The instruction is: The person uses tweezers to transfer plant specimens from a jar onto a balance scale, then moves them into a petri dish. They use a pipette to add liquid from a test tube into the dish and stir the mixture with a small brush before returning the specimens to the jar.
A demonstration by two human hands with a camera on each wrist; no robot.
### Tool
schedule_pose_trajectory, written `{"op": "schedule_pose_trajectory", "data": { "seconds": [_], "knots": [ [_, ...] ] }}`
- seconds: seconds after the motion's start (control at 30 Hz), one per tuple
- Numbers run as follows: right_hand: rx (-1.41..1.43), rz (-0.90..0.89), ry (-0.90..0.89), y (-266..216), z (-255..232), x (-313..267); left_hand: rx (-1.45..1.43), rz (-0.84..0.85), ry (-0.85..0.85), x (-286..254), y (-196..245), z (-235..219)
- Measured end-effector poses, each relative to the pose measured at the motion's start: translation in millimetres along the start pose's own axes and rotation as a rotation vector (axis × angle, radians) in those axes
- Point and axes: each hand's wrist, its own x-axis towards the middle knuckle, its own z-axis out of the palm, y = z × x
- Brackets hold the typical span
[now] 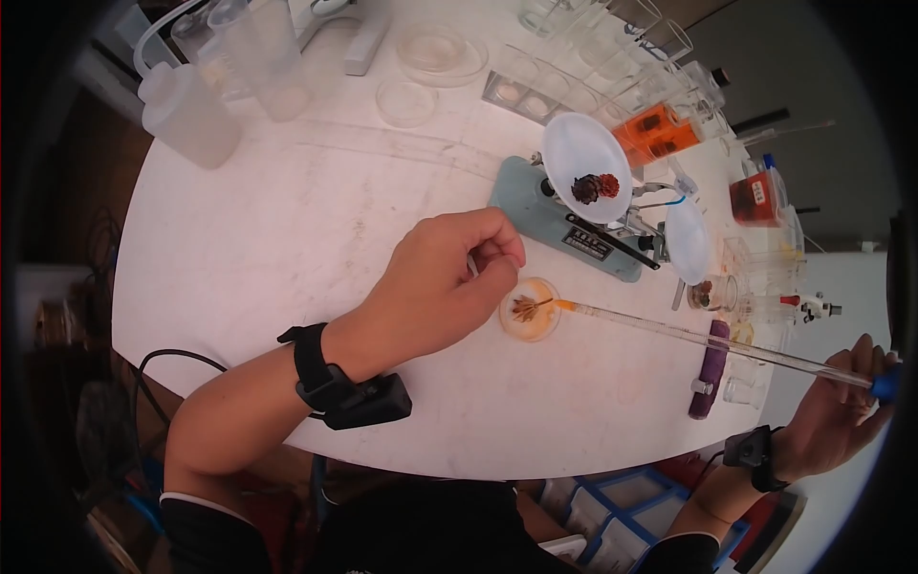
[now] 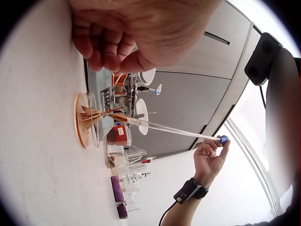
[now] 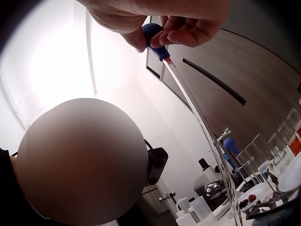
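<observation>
My right hand (image 1: 841, 421) is raised at the right and pinches the blue rubber bulb (image 3: 155, 40) of a long glass dropper tube. The tube (image 1: 708, 337) slants down to the left, its orange-stained tip over a small glass petri dish (image 1: 529, 331). In the dish lie an orange wet stain and a spray of thin brown pieces (image 1: 525, 307), which the left wrist view shows fanned out below the tip. My left hand (image 1: 435, 277) hovers beside the dish, fingers loosely curled, with nothing visible between them. Its fingertips come close above the dish's edge.
A teal balance (image 1: 512, 191) stands behind the dish, dark red pieces (image 1: 595, 187) in one white pan. Tube racks and orange-filled beakers (image 1: 660, 132) are at the back right. A purple roll (image 1: 710, 368) lies at right. Plastic bottles (image 1: 191, 115) and petri dishes stand at the back left.
</observation>
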Motion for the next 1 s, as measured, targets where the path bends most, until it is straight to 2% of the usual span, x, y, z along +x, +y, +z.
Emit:
{"op": "schedule_pose_trajectory", "data": {
  "seconds": [1.0],
  "knots": [
    [-0.052,-0.025,-0.022,-1.2,4.3,-4.6,0.006,0.000,0.000,-0.2,1.3,1.1]
  ]
}}
